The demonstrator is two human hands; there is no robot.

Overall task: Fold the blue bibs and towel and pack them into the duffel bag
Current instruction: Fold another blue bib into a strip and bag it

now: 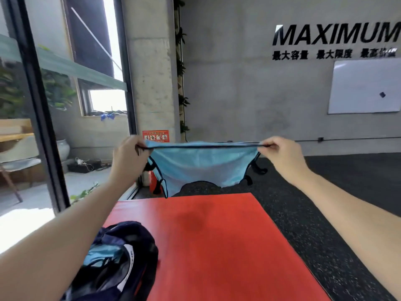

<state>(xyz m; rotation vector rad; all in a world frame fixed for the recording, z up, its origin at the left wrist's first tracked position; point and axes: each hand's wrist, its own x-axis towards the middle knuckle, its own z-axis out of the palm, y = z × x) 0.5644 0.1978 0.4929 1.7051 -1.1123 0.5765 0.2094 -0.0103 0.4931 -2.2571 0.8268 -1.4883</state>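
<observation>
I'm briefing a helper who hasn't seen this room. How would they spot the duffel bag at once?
Find the big red mat on the dark floor. At its near left corner, under the person's left forearm, sits the duffel bag. It is dark navy, slumped open, with light blue cloth showing inside.

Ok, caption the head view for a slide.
Both hands, left and right, stretch a blue bib above the red mat, duffel bag open nearby.

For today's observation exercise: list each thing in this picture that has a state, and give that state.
Bib: held up, stretched between both hands, hanging over the mat's far edge.
Left hand: pinching the bib's corner.
Right hand: pinching the other corner.
Bag: open, blue cloth inside.
Mat: flat.
</observation>
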